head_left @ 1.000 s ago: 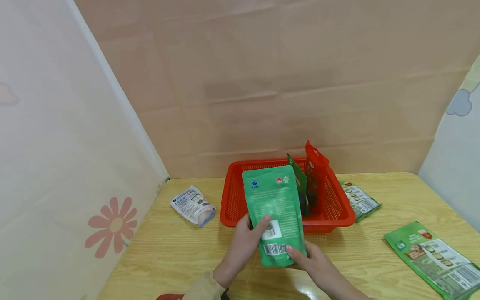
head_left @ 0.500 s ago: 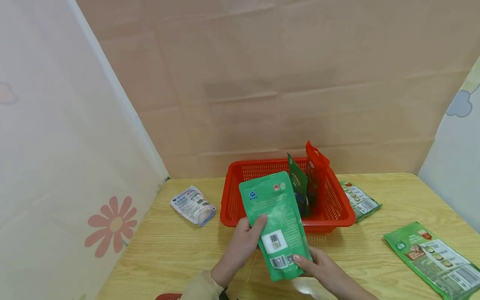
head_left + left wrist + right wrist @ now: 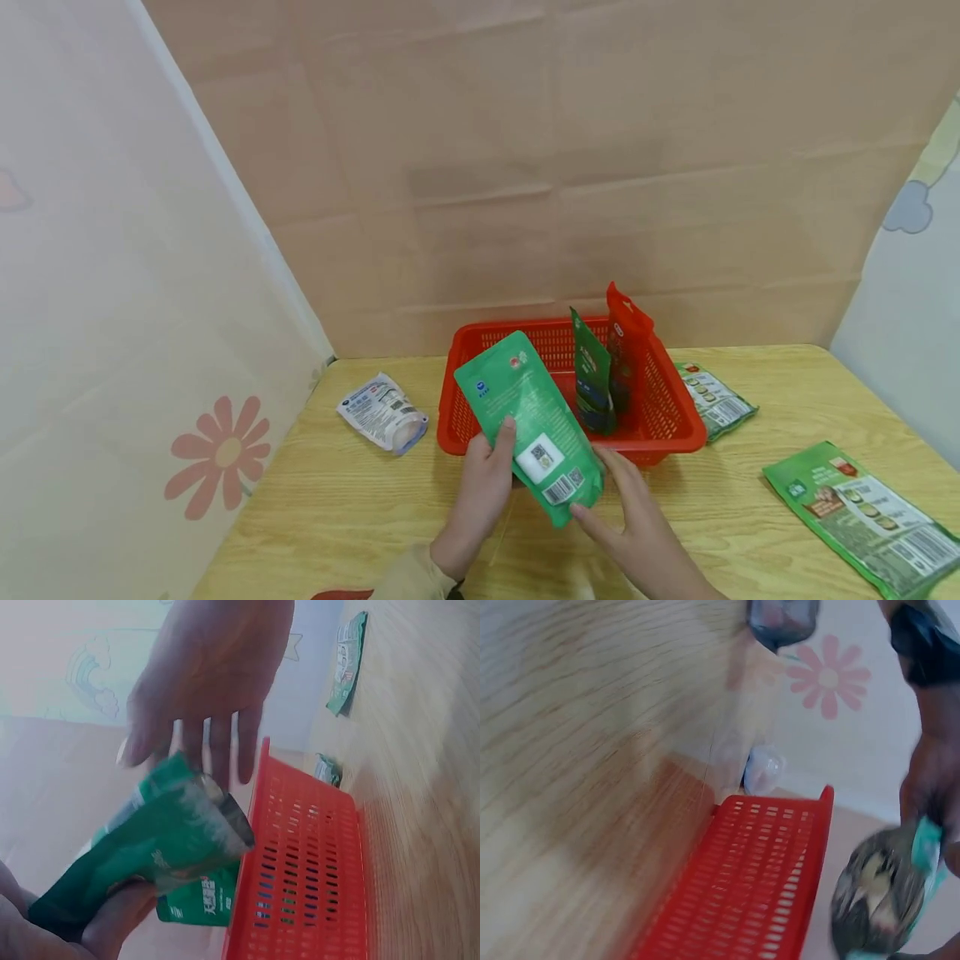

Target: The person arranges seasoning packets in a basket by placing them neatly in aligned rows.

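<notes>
My left hand (image 3: 480,487) grips a green stand-up pouch (image 3: 543,417) by its left side, thumb across the printed back. The pouch tilts left above the front of a red plastic basket (image 3: 448,400). At its lower right edge is my right hand (image 3: 637,533), thumb and fingers spread around the corner. In the left wrist view, the right hand (image 3: 214,675) has straight fingers beside the pouch's base; whether they touch it I cannot tell. A green packet (image 3: 592,375) and a red packet (image 3: 630,333) stand upright in the basket's right half.
A white pouch (image 3: 384,412) lies left of the basket. On the right, one green packet (image 3: 716,402) lies beside the basket and a larger-looking green packet (image 3: 866,517) lies nearer. A red object (image 3: 341,595) shows at the bottom edge. A papered wall stands behind.
The green pouch has tilted further left and moved left and slightly up with my left hand. My right hand's fingers have loosened from its lower corner and spread.
</notes>
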